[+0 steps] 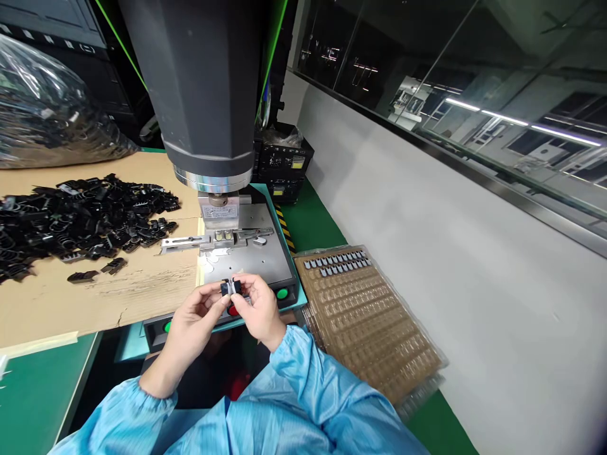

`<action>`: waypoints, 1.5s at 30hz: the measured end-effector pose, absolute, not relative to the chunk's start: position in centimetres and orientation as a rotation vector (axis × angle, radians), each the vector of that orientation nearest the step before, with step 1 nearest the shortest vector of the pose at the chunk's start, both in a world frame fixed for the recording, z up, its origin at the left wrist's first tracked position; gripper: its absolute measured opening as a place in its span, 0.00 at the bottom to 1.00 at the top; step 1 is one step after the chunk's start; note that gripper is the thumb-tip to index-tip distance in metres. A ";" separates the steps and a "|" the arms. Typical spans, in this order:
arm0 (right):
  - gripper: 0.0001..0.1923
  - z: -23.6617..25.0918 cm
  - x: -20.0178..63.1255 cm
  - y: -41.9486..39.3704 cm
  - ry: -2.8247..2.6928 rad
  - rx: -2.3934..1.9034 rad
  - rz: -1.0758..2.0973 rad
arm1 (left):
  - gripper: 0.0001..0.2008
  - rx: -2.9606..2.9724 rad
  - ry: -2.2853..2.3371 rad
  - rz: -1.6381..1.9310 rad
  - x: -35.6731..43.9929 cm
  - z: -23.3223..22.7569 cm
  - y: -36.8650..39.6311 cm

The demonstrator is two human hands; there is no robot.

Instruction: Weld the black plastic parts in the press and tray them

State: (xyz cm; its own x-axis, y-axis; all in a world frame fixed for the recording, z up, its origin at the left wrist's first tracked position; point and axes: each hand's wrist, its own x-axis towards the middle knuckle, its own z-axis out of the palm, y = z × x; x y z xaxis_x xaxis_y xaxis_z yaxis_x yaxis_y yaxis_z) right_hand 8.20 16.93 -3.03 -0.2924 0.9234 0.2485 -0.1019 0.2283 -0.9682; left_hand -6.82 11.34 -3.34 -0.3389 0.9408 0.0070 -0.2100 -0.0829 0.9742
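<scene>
Left hand (196,316) and right hand (258,309) raised together at centre, fingertips meeting in a pinch; both forearms sleeved in blue.

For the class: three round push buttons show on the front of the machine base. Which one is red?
The middle button, directly below the hands and partly hidden by them, is red. The buttons at the left and right ends are green.

A green-topped workbench (313,221) carries a flat brown cardboard sheet (142,291) left of the hands, with a heap of small black plastic parts (80,218) on it. Beyond the hands stands a grey metal press base plate (265,253). To their right lies a stack of clear brownish plastic blister trays (374,328), 2 rows filled.
</scene>
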 end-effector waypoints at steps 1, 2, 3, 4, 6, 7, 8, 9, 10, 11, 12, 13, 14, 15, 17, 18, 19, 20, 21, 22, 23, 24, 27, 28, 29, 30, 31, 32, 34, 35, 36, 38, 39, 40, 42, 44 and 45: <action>0.17 -3.0 8.2 16.9 -1.477 -0.816 1.276 | 0.25 0.881 1.254 1.587 -6.8 -3.3 11.3; 0.17 -2.9 8.1 16.8 -1.467 -0.815 1.288 | 0.25 0.871 1.254 1.587 -6.8 -3.3 11.3; 0.17 -2.8 8.1 16.8 -1.451 -0.812 1.306 | 0.25 0.857 1.250 1.588 -6.8 -3.3 11.3; 0.18 -2.7 8.1 16.7 -1.427 -0.803 1.332 | 0.24 0.834 1.240 1.589 -6.8 -3.2 11.3; 0.19 -2.5 8.1 16.5 -1.358 -0.770 1.404 | 0.23 0.750 1.172 1.580 -6.9 -3.0 11.3; 0.20 -2.4 8.2 16.5 -1.317 -0.751 1.438 | 0.23 0.692 1.115 1.566 -7.0 -2.8 11.2; 0.20 -2.3 8.2 16.5 -1.279 -0.739 1.465 | 0.22 0.629 1.052 1.546 -7.0 -2.5 11.2; 0.20 -2.2 8.2 16.5 -1.246 -0.738 1.485 | 0.22 0.568 0.994 1.523 -7.1 -2.2 11.2; 0.20 -2.1 8.3 16.6 -1.218 -0.749 1.500 | 0.21 0.512 0.947 1.502 -7.2 -2.0 11.2; 0.20 -2.1 8.3 16.7 -1.190 -0.766 1.518 | 0.20 0.463 0.913 1.487 -7.2 -1.7 11.1; 0.20 -2.0 8.3 16.7 -1.162 -0.784 1.547 | 0.20 0.423 0.893 1.476 -7.3 -1.5 11.1; 0.21 -1.9 8.3 16.8 -1.133 -0.794 1.586 | 0.20 0.393 0.878 1.468 -7.3 -1.4 11.0; 0.21 -1.9 8.3 16.8 -1.101 -0.790 1.632 | 0.20 0.370 0.863 1.460 -7.4 -1.4 11.0; 0.21 -1.8 8.2 16.7 -1.073 -0.771 1.678 | 0.20 0.353 0.847 1.451 -7.4 -1.4 10.9; 0.20 -1.5 8.1 16.6 -1.037 -0.709 1.749 | 0.20 0.331 0.811 1.431 -7.5 -1.6 10.8; 0.19 -1.5 8.0 16.5 -1.025 -0.679 1.769 | 0.20 0.324 0.797 1.422 -7.5 -1.7 10.7; 0.18 -1.4 8.0 16.4 -1.015 -0.653 1.782 | 0.21 0.317 0.787 1.415 -7.5 -1.8 10.7; 0.18 -1.3 7.9 16.3 -1.004 -0.635 1.794 | 0.21 0.313 0.783 1.412 -7.6 -1.9 10.7; 0.17 -1.3 7.9 16.3 -0.992 -0.623 1.804 | 0.22 0.310 0.780 1.409 -7.6 -2.0 10.7; 0.17 -1.3 7.8 16.3 -0.979 -0.616 1.814 | 0.22 0.309 0.779 1.409 -7.6 -2.0 10.7; 0.17 -1.3 7.8 16.3 -0.968 -0.613 1.824 | 0.22 0.309 0.779 1.409 -7.6 -2.1 10.7; 0.17 -1.4 7.8 16.3 -0.961 -0.613 1.833 | 0.22 0.309 0.778 1.409 -7.6 -2.1 10.7; 0.16 -1.3 7.8 16.3 -0.961 -0.645 1.838 | 0.22 0.313 0.782 1.405 -7.5 -2.0 10.8; 0.16 -1.3 7.7 16.4 -0.968 -0.660 1.833 | 0.23 0.317 0.786 1.405 -7.5 -2.0 10.8; 0.16 -1.3 7.7 16.4 -0.974 -0.671 1.828 | 0.23 0.324 0.791 1.405 -7.5 -2.0 10.8; 0.15 -1.4 7.6 16.5 -0.981 -0.676 1.823 | 0.23 0.332 0.797 1.404 -7.5 -1.9 10.8; 0.15 -1.5 7.6 16.5 -0.986 -0.676 1.818 | 0.23 0.339 0.803 1.400 -7.5 -1.9 10.7; 0.15 -1.6 7.6 16.6 -0.996 -0.678 1.811 | 0.23 0.346 0.811 1.394 -7.4 -2.0 10.7; 0.16 -2.1 7.7 16.6 -1.049 -0.712 1.760 | 0.23 0.354 0.840 1.385 -7.3 -2.2 10.7; 0.16 -2.4 7.8 16.6 -1.115 -0.749 1.707 | 0.24 0.361 0.864 1.387 -7.3 -2.4 10.6; 0.16 -2.6 8.0 16.4 -1.216 -0.795 1.632 | 0.23 0.373 0.893 1.396 -7.2 -2.7 10.6; 0.18 -2.9 8.6 15.9 -1.479 -0.883 1.424 | 0.23 0.417 0.960 1.423 -6.9 -3.4 10.4; 0.20 -3.0 8.8 15.5 -1.611 -0.918 1.304 | 0.22 0.447 0.993 1.429 -6.8 -3.8 10.3; 0.22 -3.1 9.1 15.1 -1.722 -0.946 1.190 | 0.21 0.481 1.021 1.431 -6.6 -4.1 10.2; 0.22 -3.1 9.7 14.3 -1.852 -0.981 1.017 | 0.20 0.539 1.065 1.423 -6.2 -4.5 9.9; 0.18 -3.2 10.6 13.9 -1.895 -0.996 0.922 | 0.21 0.568 1.097 1.396 -5.5 -4.7 9.4; 0.17 -3.3 11.3 14.0 -1.892 -1.005 0.890 | 0.22 0.568 1.107 1.377 -5.1 -4.7 9.0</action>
